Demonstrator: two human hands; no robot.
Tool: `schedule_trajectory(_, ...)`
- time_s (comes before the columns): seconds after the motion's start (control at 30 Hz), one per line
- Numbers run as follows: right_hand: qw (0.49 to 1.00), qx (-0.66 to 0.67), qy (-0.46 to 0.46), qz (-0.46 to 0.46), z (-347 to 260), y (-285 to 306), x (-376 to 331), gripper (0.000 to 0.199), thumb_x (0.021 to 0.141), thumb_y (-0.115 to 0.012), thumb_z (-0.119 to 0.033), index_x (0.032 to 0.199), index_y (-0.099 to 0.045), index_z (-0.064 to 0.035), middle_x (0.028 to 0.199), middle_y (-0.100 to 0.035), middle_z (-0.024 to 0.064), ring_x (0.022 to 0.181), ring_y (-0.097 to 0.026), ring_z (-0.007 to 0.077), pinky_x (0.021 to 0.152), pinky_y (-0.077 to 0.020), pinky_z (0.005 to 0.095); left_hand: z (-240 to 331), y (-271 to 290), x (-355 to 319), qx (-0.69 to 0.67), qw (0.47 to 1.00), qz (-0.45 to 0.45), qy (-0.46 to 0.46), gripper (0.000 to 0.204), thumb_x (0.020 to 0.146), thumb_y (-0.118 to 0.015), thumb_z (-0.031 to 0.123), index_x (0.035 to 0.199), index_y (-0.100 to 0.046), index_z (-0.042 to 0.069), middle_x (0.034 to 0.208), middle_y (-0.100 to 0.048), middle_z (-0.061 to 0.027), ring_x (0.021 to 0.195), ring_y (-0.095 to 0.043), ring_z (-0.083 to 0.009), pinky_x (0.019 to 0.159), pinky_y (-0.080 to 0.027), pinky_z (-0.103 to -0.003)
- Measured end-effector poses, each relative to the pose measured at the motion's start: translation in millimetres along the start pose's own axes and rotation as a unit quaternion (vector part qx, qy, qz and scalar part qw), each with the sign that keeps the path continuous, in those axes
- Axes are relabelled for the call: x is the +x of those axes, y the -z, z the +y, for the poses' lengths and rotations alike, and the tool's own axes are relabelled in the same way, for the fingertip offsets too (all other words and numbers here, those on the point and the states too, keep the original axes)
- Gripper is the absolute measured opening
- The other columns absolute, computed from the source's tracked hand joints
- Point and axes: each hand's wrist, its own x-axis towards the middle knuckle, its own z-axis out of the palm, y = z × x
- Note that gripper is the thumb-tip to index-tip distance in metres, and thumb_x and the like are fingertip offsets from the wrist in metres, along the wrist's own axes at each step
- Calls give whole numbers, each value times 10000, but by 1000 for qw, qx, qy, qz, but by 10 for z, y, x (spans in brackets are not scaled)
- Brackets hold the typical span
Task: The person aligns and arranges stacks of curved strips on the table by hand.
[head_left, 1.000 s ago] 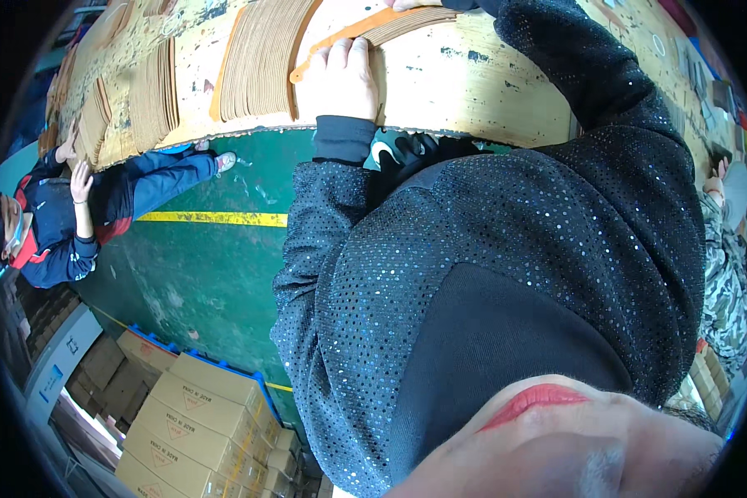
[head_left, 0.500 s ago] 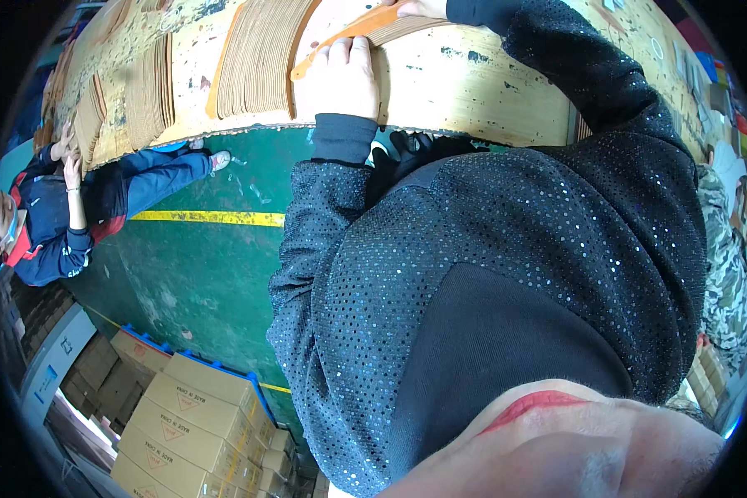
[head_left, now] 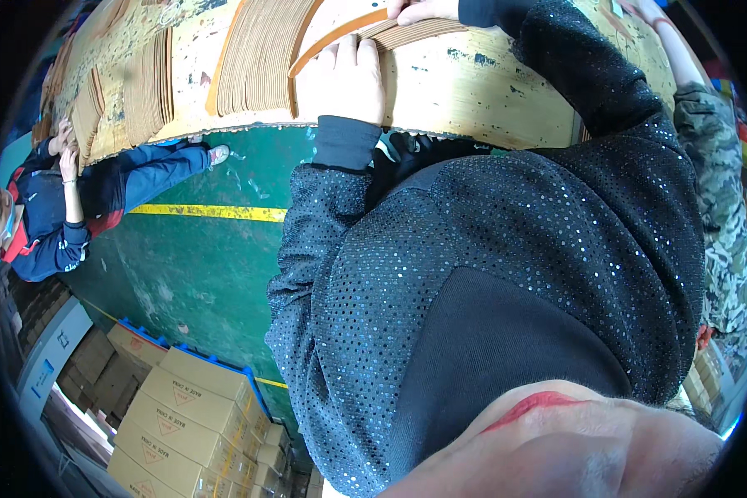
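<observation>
A thin orange-faced cardboard piece [head_left: 332, 43] stands curved on edge at the far side of the table, its orange face seen nearly edge-on. My left hand [head_left: 344, 83] is closed at its near end, fingers bent over the edge and thumb out of sight. At the far end, my right hand [head_left: 427, 10] pinches near the piece's tip, partly cut by the top of the picture. Between my hands, just right of the orange piece, lies a fanned pile of brown cardboard pieces [head_left: 415, 33]. A taller brown stack [head_left: 261, 62] with orange end faces stands left of my left hand.
More brown stacks [head_left: 149, 87] line the worn, paint-specked table [head_left: 481, 91] to the left. A co-worker [head_left: 50, 207] handles pieces at its left end. Another person's arm [head_left: 681, 58] reaches over it at right. Cartons [head_left: 183, 415] are piled behind on the green floor [head_left: 199, 266].
The orange face has turned from broad to a narrow strip. My right hand has shifted slightly right. The arm of the person at right now extends onto the table.
</observation>
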Motion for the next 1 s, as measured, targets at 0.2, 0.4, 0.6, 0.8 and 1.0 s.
schedule_trajectory(0.2, 1000, -13, -8, -20, 27, -35, 40, 466, 932, -657, -142, 1386, -563, -97, 1110, -703, 155, 996, -660, 336, 896, -526, 449, 6, -45, -20, -17, 1000, 0, 21, 243, 896, -657, 142, 1114, -729, 63, 1225, -707, -116, 1007, -659, -318, 892, -539, -445)
schedule_trajectory(0.4, 997, -44, -49, -48, 20, 217, 137, 354, 903, -672, -134, 1253, -646, -88, 1076, -705, 139, 989, -669, 305, 879, -534, 433, -60, 18, -7, -6, 1000, -9, -22, 260, 898, -639, 133, 1132, -723, 58, 1170, -727, -113, 1003, -660, -325, 967, -502, -466)
schedule_trajectory(0.6, 996, -39, -79, -31, 52, 180, 124, 250, 864, -691, -120, 1110, -709, -86, 1087, -705, 133, 1026, -675, 303, 903, -533, 433, -12, -23, -22, -5, 1000, -9, -4, 288, 905, -627, 135, 1165, -723, 57, 1136, -741, -109, 1026, -661, -323, 994, -489, -469)
schedule_trajectory(0.8, 977, -172, 126, 19, 33, 133, -70, 406, 859, -686, -183, 1258, -709, -115, 1234, -689, 160, 1112, -636, 377, 1008, -491, 453, -24, -30, -52, 7, 1000, -21, -19, 312, 913, -618, 145, 1196, -724, 69, 1162, -737, -110, 1047, -658, -311, 991, -492, -451)
schedule_trajectory(1.0, 992, -119, 37, -7, 82, 32, -142, 309, 903, -649, -160, 1196, -718, -91, 1138, -723, 157, 1083, -655, 355, 971, -509, 432, -4, -18, -89, 3, 999, -34, -16, 324, 925, -609, 147, 1221, -717, 71, 1198, -726, -119, 1074, -648, -313, 992, -488, -449)
